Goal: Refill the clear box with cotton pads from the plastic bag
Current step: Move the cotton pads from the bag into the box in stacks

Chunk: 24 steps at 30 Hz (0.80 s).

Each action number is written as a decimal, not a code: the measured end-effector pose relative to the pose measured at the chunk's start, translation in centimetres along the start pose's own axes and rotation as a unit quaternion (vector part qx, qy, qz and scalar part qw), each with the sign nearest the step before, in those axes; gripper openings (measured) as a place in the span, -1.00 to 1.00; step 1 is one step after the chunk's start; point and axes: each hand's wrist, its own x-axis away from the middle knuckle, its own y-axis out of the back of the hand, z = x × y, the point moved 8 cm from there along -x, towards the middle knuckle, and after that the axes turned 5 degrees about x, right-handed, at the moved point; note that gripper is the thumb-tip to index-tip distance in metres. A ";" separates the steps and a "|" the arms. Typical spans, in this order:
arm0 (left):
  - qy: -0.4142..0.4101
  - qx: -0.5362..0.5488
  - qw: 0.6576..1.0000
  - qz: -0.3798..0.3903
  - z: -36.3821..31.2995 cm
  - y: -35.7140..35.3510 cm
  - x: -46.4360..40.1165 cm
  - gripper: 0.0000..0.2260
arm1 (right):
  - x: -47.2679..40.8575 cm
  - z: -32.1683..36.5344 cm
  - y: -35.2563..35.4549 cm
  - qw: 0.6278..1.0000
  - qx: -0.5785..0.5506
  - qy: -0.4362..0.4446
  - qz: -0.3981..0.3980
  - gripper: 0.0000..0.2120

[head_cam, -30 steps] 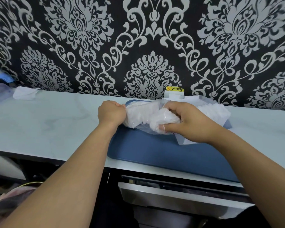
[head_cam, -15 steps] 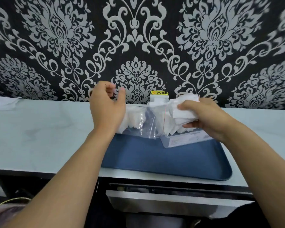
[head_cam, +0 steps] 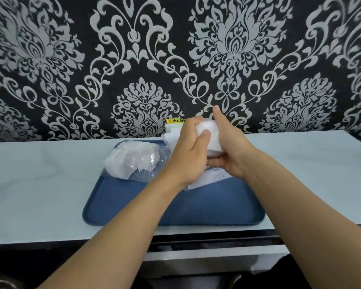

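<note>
A stack of white cotton pads (head_cam: pixel 210 136) is held above the blue tray (head_cam: pixel 175 211), gripped between both hands. My left hand (head_cam: pixel 188 155) curls round its left side, thumb on the front. My right hand (head_cam: pixel 227 151) wraps it from the right and below. The clear plastic bag (head_cam: pixel 133 161), still holding many cotton pads, lies on the tray's back left corner. Part of the clear box with a white label (head_cam: pixel 208 179) shows under my hands, mostly hidden.
The tray sits on a pale marble-look counter (head_cam: pixel 40 184) against a black and silver patterned wall. A white object with a yellow label (head_cam: pixel 173 124) stands at the wall behind my hands. A drawer front (head_cam: pixel 206 259) runs below the counter edge.
My right hand has pulled a stack of pads out of the bag. My left hand has let go of the bag, which now lies on the tray, and joined the right on the stack.
</note>
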 end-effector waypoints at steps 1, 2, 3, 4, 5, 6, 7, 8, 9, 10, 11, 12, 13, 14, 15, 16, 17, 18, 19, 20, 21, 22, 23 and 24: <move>-0.008 -0.015 1.000 0.007 -0.1 -0.4 0.0 -0.76 | -0.2 0.0 0.5 1.000 0.017 0.003 -0.010 -0.46; -0.011 -0.021 1.000 0.007 -0.1 -0.6 0.0 -0.76 | -0.1 0.1 0.9 0.999 0.030 0.012 -0.008 -0.44; -0.015 -0.021 1.000 -0.001 -0.2 -0.7 0.0 -0.76 | -0.1 0.3 1.2 0.999 0.042 0.025 0.007 -0.44; -0.015 -0.014 1.000 -0.014 -0.2 -0.5 -0.2 -0.78 | 0.0 0.5 1.2 0.997 0.055 0.037 0.031 -0.45; -0.010 -0.004 1.000 -0.024 0.0 -0.3 -0.4 -0.80 | 0.1 0.7 1.2 0.995 0.067 0.049 0.056 -0.49; -0.004 0.006 1.000 -0.025 0.1 -0.2 -0.6 -0.81 | 0.3 0.8 1.3 0.993 0.073 0.059 0.079 -0.55; -0.002 0.006 1.000 -0.019 0.1 -0.3 -0.7 -0.82 | 0.4 0.8 1.5 0.991 0.073 0.064 0.092 -0.61; -0.007 -0.003 1.000 -0.009 0.0 -0.4 -0.8 -0.82 | 0.3 1.0 1.9 0.991 0.065 0.069 0.099 -0.66; -0.016 -0.021 1.000 0.001 0.0 -0.5 -0.8 -0.81 | 0.2 1.0 2.5 0.991 0.051 0.072 0.097 -0.69; -0.026 -0.040 0.999 0.010 0.0 -0.6 -0.8 -0.78 | 0.1 1.1 3.2 0.992 0.040 0.077 0.087 -0.71; -0.039 -0.070 0.997 0.016 0.0 -0.7 -0.8 -0.73 | -0.1 1.3 4.2 0.993 0.043 0.087 0.067 -0.73; -0.054 -0.112 0.992 0.018 0.1 -0.6 -0.6 -0.68 | -0.3 1.5 5.3 0.992 0.068 0.102 0.035 -0.76; -0.068 -0.164 0.984 0.021 0.2 -0.6 -0.5 -0.63 | -0.5 1.8 6.4 0.987 0.109 0.121 -0.006 -0.78; -0.080 -0.214 0.973 0.030 0.3 -0.6 -0.3 -0.60 | -0.6 2.1 7.5 0.978 0.150 0.137 -0.048 -0.77; -0.084 -0.254 0.963 0.043 0.6 -0.6 -0.2 -0.60 | -0.7 2.4 8.4 0.970 0.175 0.147 -0.084 -0.76; -0.083 -0.283 0.954 0.058 0.8 -0.8 -0.1 -0.62 | -0.8 2.5 9.0 0.965 0.186 0.151 -0.106 -0.76; -0.076 -0.308 0.945 0.073 1.2 -1.0 0.1 -0.65 | -0.9 2.5 9.2 0.963 0.195 0.148 -0.112 -0.74; -0.069 -0.334 0.936 0.087 1.4 -1.2 0.2 -0.69 | -1.0 2.4 9.1 0.962 0.212 0.138 -0.105 -0.72; -0.064 -0.365 0.923 0.102 1.7 -1.4 0.4 -0.72 | -1.1 2.2 8.7 0.959 0.242 0.122 -0.087 -0.69; -0.063 -0.395 0.909 0.116 1.9 -1.6 0.5 -0.77 | -1.1 1.8 8.3 0.951 0.282 0.107 -0.070 -0.67; -0.068 -0.415 0.899 0.126 2.0 -1.8 0.6 -0.85 | -1.2 1.6 7.9 0.939 0.324 0.099 -0.064 -0.64; -0.072 -0.422 0.894 0.131 2.0 -1.8 0.7 -0.92 | -1.3 1.5 7.6 0.925 0.361 0.098 -0.072 -0.58; -0.072 -0.421 0.895 0.131 2.0 -1.7 0.7 -0.96 | -1.4 1.6 7.4 0.912 0.388 0.101 -0.087 -0.50; -0.069 -0.420 0.896 0.130 2.0 -1.4 0.6 -0.98 | -1.5 1.7 7.3 0.900 0.410 0.105 -0.104 -0.42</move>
